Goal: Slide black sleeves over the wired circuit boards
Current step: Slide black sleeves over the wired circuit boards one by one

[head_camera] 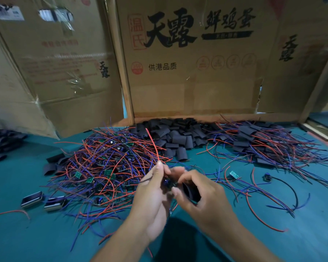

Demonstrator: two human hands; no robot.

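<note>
Inspecting centre of teal worktop [27, 239]: I see small wired circuit board [168, 183], red and blue leads, pinched in left hand [151, 193] fingers. Right hand [201, 193] fingers curled round black sleeve [190, 190], just beside board. Motion blur; I cannot tell whether sleeve overlaps board.

Cardboard walls [193, 72] behind teal tabletop [36, 233].
</note>
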